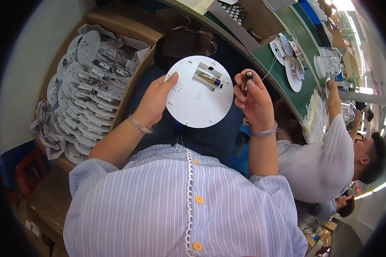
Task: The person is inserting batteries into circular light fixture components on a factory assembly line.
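My left hand [156,99] grips the left edge of a round white plastic disc [197,105], its thumb lying on the face. Near the top of the disc is a rectangular battery compartment, where one battery [209,79] lies at a slant. My right hand [256,96] is beside the disc's right edge, with a dark cylindrical battery [247,81] held upright between thumb and fingers. The disc is above my lap, its flat face turned up toward me.
At left, a cardboard box [135,85] holds stacked white discs [92,103] with wires and wrapping. A green bench [261,58] runs along the upper right, bearing a box of batteries [233,13] and several disc parts [292,73]. A co-worker in a pale shirt [317,162] sits at right.
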Available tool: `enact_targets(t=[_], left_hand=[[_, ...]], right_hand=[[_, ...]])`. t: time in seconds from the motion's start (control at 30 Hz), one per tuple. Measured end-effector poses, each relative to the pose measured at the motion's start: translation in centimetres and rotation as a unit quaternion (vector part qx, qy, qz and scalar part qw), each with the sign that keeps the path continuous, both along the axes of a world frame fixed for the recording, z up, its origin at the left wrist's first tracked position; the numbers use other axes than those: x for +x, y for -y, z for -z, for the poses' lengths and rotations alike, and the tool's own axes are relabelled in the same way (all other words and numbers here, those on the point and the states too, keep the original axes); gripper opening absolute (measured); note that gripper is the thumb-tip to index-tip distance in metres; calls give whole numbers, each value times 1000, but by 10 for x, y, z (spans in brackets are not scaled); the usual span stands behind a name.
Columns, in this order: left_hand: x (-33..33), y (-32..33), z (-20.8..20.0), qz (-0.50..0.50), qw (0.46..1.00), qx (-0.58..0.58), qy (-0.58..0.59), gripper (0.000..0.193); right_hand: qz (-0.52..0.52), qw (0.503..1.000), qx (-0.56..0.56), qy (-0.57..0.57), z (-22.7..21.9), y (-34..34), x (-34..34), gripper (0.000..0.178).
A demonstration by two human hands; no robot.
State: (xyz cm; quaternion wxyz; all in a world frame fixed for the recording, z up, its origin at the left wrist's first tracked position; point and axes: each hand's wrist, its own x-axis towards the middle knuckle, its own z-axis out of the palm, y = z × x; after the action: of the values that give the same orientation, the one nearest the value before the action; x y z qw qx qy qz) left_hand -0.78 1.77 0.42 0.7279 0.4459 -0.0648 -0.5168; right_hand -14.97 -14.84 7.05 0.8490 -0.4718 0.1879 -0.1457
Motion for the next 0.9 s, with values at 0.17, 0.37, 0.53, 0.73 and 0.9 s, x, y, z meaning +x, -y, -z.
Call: enact_targets(t=[0.17,0.37,0.53,0.73,0.9], left_hand=[[-3,0,0,-5,1000,-8,10,35],[-3,0,7,-1,1000,-18,3,35],[-3,-6,14,6,1000,7,-7,36],[-5,-8,14,35,999,26,18,35],[-7,-8,15,44,998,33,24,33]], right_hand=[[24,1000,-3,-5,4,5,0,20],[108,992,50,-32,7,13,-12,33],[93,994,49,-13,24,5,-11,38],[129,991,-40,-20,31,9,-20,22],[118,992,-44,18,35,17,-25,15]])
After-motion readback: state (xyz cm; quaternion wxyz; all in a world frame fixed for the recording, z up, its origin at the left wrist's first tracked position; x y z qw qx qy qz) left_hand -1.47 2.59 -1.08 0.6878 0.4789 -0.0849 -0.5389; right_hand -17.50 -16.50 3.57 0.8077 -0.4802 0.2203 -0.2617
